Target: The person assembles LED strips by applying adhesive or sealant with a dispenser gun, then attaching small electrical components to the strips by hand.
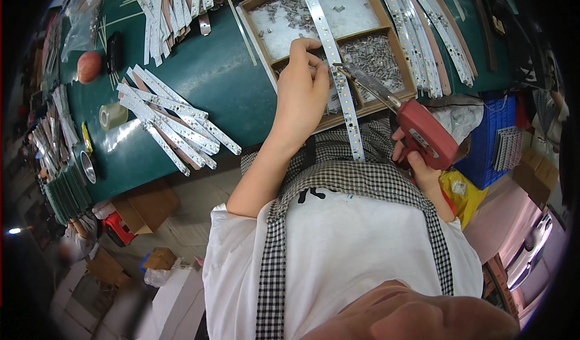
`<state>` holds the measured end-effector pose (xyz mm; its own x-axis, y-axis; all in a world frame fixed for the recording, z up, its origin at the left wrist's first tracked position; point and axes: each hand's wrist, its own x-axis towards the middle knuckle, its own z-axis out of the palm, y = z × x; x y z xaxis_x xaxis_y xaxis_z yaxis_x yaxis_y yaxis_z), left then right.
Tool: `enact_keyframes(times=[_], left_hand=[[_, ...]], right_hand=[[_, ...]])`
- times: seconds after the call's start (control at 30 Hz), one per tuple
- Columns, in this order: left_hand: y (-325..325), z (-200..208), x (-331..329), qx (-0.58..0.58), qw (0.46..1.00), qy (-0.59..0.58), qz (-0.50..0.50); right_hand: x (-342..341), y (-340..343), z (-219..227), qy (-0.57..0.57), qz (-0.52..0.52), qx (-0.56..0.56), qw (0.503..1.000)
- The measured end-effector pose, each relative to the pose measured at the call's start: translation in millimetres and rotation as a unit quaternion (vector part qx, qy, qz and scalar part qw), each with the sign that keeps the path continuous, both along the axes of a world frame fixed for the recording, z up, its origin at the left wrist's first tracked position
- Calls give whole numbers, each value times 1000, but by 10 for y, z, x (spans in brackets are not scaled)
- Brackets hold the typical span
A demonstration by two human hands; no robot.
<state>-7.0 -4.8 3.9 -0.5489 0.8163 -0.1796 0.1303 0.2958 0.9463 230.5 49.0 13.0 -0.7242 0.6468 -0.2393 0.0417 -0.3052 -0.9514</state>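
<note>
A long white LED strip board (349, 113) lies across a wooden compartment tray (266, 77), its near end reaching over my apron. My left hand (302, 89) is beside the strip's left edge, fingers curled in a pinch; what they hold, if anything, is too small or hidden to name. In my right hand (423, 168) is a red-handled soldering gun (428, 136). Its tip meets or hovers just over the middle of the strip; I cannot tell which. Small metal parts (376, 59) fill the tray's right compartment, and more are scattered in the far ones.
A loose pile of LED strips (175, 119) lies on the green table (211, 56) to the left. Farther left are a tape roll (113, 116), a red apple (89, 67) and a black-handled tool (114, 51). More strips (417, 38) lie right of the tray, above a blue crate (492, 140).
</note>
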Motion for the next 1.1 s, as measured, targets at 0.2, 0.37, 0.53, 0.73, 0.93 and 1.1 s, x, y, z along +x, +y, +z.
enact_keyframes(times=[0.2, 0.37, 0.53, 0.73, 0.93, 1.1], left_hand=[[0, -13, 17, 0, 999, 32, 7], [-1, -22, 27, 0, 999, 49, 6], [11, -19, 53, 6, 998, 59, 18], [14, 2, 54, 1, 997, 71, 13], [16, -19, 77, -16, 997, 79, 16], [23, 22, 86, -14, 996, 88, 18]], right_hand=[[15, -6, 7, -11, -6, -21, 1000], [-5, -2, 43, -29, -3, -22, 999], [-22, -3, 60, -36, -1, -15, 999], [-50, 3, 124, -92, 1, 51, 994], [-118, 16, 181, -99, 15, 123, 987], [-34, 37, 91, -108, 24, 185, 976]])
